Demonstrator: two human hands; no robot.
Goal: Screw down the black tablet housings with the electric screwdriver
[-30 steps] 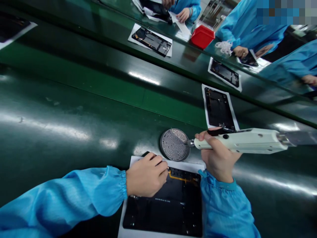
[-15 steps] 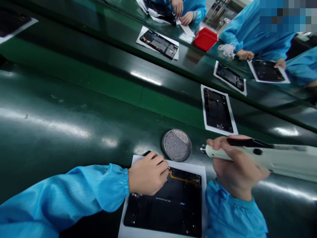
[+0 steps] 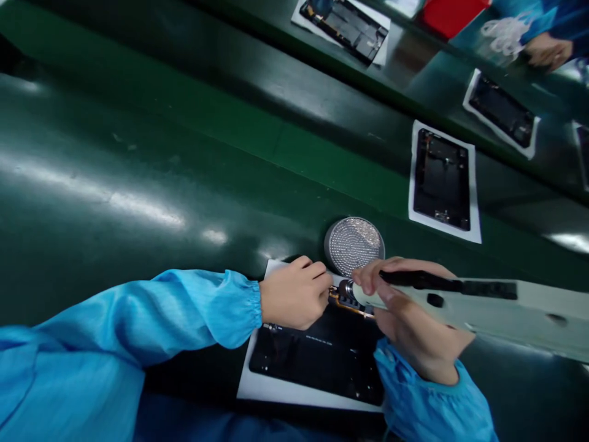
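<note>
My right hand (image 3: 409,313) is wrapped round a pale electric screwdriver (image 3: 497,313) with a black lever. The driver lies nearly level, and its metal tip end is over the upper edge of a black tablet panel (image 3: 313,356), close to my left fingers. My left hand (image 3: 297,293) is closed, with its fingertips curled at the panel's upper edge; what they pinch, if anything, is hidden. The panel lies on a white sheet (image 3: 271,390), and an orange flex cable (image 3: 352,307) shows beneath the driver tip. Just beyond stands a round dish of tiny screws (image 3: 352,245).
Another tablet panel (image 3: 442,181) on white paper lies beyond the dish. Across the green bench (image 3: 207,159) are more panels (image 3: 501,113), a red bin (image 3: 451,15), a bundle of white strips (image 3: 504,37) and a co-worker's hand (image 3: 547,52).
My right hand has brought the screwdriver left, from beside the dish to the panel's upper edge by my left fingers. The view has tilted down, and my left hand stays at the panel.
</note>
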